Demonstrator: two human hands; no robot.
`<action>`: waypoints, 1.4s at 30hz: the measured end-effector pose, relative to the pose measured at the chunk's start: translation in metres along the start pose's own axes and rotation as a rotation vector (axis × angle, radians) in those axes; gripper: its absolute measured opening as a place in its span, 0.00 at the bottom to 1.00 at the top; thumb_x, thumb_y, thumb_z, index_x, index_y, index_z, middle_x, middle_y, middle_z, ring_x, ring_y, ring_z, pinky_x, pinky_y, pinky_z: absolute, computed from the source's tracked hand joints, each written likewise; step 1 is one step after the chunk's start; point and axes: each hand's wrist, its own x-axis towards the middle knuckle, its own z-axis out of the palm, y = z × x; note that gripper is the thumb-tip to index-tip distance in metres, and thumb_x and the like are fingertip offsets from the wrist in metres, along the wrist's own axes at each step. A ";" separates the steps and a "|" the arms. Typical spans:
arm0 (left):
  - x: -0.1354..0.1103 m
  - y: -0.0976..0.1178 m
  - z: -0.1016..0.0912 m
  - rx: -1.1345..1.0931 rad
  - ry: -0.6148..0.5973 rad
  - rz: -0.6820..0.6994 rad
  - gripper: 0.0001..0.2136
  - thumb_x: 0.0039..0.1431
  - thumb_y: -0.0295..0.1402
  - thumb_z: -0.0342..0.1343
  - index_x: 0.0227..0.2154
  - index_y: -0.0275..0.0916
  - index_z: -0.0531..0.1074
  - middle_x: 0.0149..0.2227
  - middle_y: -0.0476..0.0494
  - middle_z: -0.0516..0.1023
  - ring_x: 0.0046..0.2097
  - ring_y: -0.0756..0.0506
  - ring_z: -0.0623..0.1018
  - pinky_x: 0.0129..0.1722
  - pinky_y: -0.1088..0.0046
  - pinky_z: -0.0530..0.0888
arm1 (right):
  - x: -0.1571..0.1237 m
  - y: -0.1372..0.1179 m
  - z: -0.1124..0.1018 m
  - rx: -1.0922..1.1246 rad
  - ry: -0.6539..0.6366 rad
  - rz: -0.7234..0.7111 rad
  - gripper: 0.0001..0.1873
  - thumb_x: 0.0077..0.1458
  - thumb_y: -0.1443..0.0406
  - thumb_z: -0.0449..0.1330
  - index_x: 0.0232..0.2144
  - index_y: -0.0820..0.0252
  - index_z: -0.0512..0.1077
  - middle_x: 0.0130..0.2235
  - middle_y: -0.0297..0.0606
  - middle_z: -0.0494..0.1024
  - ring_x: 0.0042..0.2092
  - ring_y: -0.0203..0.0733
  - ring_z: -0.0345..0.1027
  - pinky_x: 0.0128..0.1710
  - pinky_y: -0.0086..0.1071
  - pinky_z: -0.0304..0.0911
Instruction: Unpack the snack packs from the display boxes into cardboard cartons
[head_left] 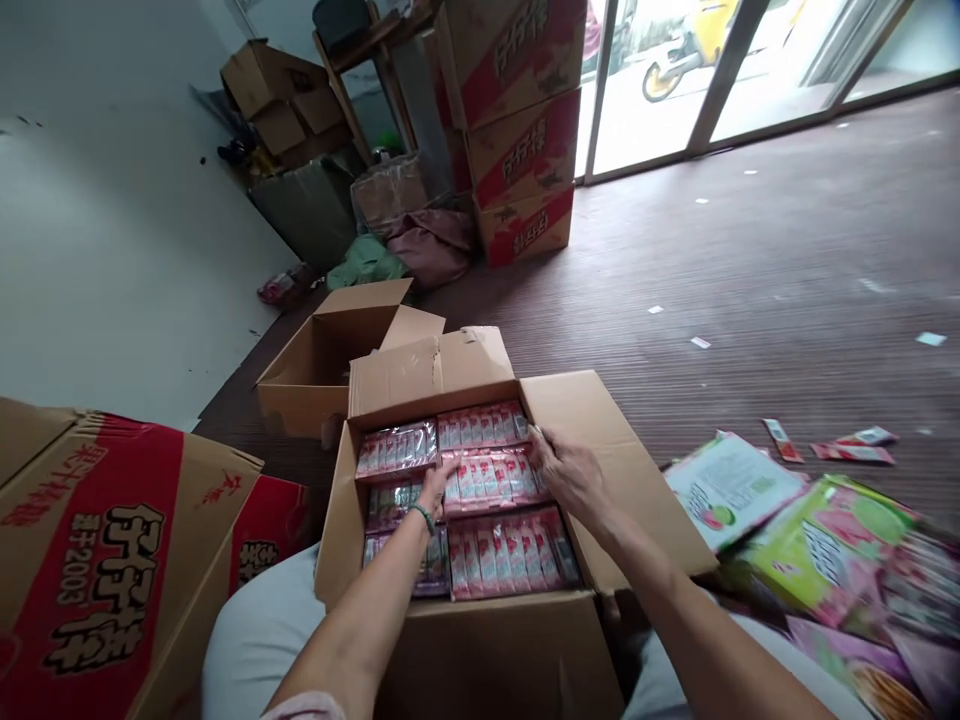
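An open cardboard box [480, 640] sits between my knees, filled with clear bundles of pink snack packets [491, 478]. My left hand [436, 487] reaches in, its fingers curled on the left edge of the middle pink bundle. A green band is on that wrist. My right hand [566, 470] grips the right edge of the same bundle, next to the box's right flap. Further bundles lie above [480, 428] and below [510, 555] it, with greenish bundles [396, 448] in the left column.
An empty open carton [330, 360] stands behind the box. A red printed carton [105, 560] is at my left. Loose green and pink snack bags [825, 545] lie on the floor at right. Stacked red cartons [517, 130] stand at the back by glass doors.
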 end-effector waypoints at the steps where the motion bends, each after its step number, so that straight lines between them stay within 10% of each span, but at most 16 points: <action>1: -0.005 0.006 0.001 0.013 0.023 0.026 0.28 0.41 0.47 0.69 0.40 0.32 0.72 0.35 0.34 0.79 0.40 0.37 0.80 0.41 0.60 0.78 | 0.000 -0.001 -0.001 -0.029 0.013 0.002 0.18 0.65 0.56 0.44 0.27 0.55 0.65 0.26 0.35 0.73 0.28 0.39 0.65 0.31 0.30 0.52; 8: -0.093 0.037 -0.025 0.119 0.079 0.313 0.35 0.34 0.40 0.73 0.46 0.39 0.65 0.43 0.43 0.77 0.45 0.43 0.78 0.47 0.66 0.75 | -0.018 0.001 -0.011 -0.084 0.089 -0.106 0.18 0.67 0.58 0.42 0.34 0.56 0.68 0.32 0.37 0.76 0.31 0.38 0.66 0.33 0.29 0.52; 13: -0.145 -0.004 -0.067 0.447 -0.062 0.553 0.43 0.33 0.37 0.73 0.55 0.39 0.59 0.50 0.38 0.74 0.51 0.40 0.75 0.54 0.62 0.71 | -0.045 -0.005 0.004 -0.277 -0.045 -0.247 0.17 0.68 0.58 0.45 0.32 0.56 0.69 0.32 0.36 0.76 0.32 0.38 0.66 0.32 0.29 0.50; 21: -0.135 -0.075 -0.086 0.642 -0.120 0.640 0.43 0.36 0.31 0.69 0.58 0.40 0.55 0.58 0.34 0.65 0.59 0.36 0.68 0.61 0.55 0.63 | -0.104 -0.028 0.060 -0.701 -0.404 -0.468 0.13 0.65 0.68 0.48 0.42 0.57 0.73 0.40 0.41 0.77 0.40 0.40 0.71 0.36 0.29 0.56; 32: -0.122 -0.094 -0.086 0.581 -0.066 0.701 0.37 0.39 0.34 0.69 0.53 0.41 0.59 0.51 0.38 0.70 0.54 0.38 0.71 0.56 0.58 0.67 | -0.124 -0.091 0.131 -1.018 -0.597 -0.504 0.16 0.61 0.73 0.48 0.42 0.68 0.76 0.39 0.54 0.79 0.42 0.50 0.75 0.37 0.34 0.65; 42: -0.124 -0.093 -0.086 0.507 -0.046 0.715 0.32 0.46 0.38 0.65 0.54 0.38 0.63 0.49 0.36 0.72 0.51 0.38 0.74 0.54 0.59 0.70 | -0.113 -0.065 0.097 -1.118 -0.638 -0.464 0.16 0.64 0.70 0.48 0.48 0.63 0.73 0.46 0.52 0.78 0.47 0.47 0.73 0.43 0.34 0.63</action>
